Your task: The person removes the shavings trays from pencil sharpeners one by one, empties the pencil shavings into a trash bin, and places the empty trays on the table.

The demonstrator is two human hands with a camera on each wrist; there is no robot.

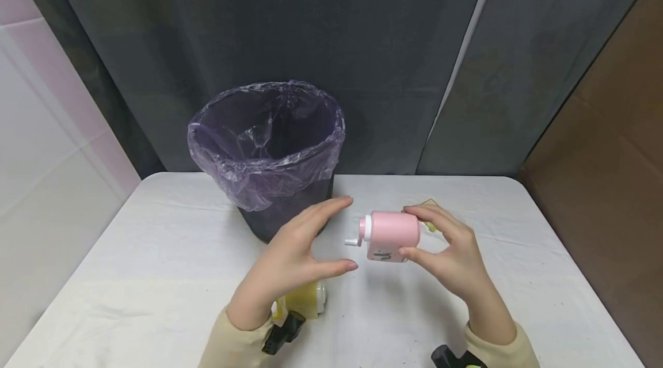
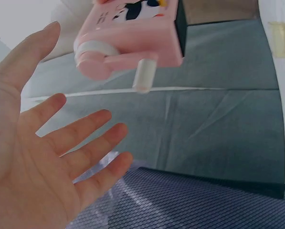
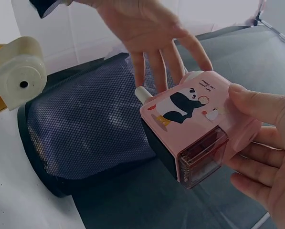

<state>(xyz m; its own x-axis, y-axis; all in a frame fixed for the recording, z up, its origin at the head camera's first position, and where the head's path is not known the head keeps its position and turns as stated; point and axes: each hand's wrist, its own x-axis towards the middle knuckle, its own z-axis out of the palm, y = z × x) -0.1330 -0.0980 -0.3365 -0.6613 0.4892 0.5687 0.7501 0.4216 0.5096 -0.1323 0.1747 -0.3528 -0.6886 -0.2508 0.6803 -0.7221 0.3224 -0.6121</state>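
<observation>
My right hand (image 1: 456, 253) grips a pink crank pencil sharpener (image 1: 393, 232) in the air above the table, thumb on one side and fingers on the other. A panda picture (image 3: 180, 105) and a clear shavings drawer (image 3: 203, 160) show in the right wrist view. The sharpener's white crank knob (image 2: 145, 75) points toward my left hand (image 1: 295, 250). That hand is spread, thumb apart from the straight fingers, close to the crank but apart from it in the head view. Under the left wrist, a yellow pencil sharpener (image 1: 303, 300) sits on the table, partly hidden.
A black mesh bin (image 1: 279, 207) with a purple plastic liner (image 1: 259, 175) stands behind the left hand. Something small and yellow-green (image 1: 430, 226) lies behind the right hand, mostly covered. Dark curtain (image 1: 383, 68) backs the white table (image 1: 155, 276).
</observation>
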